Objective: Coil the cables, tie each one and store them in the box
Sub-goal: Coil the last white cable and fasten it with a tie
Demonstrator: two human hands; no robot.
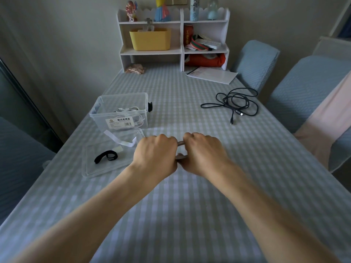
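My left hand and my right hand are side by side over the table's middle, both gripping a grey coiled cable; only short arcs of it show between the fists. A clear plastic box stands at the left with a white cable coiled inside. Its clear lid lies in front of it, carrying a black strap tie and a white strap. A loose black cable sprawls at the right of the table.
A white shelf unit with a yellow bin stands at the table's far end, with papers in front of it. Blue-covered chairs line the right side. The checked tablecloth covers the table.
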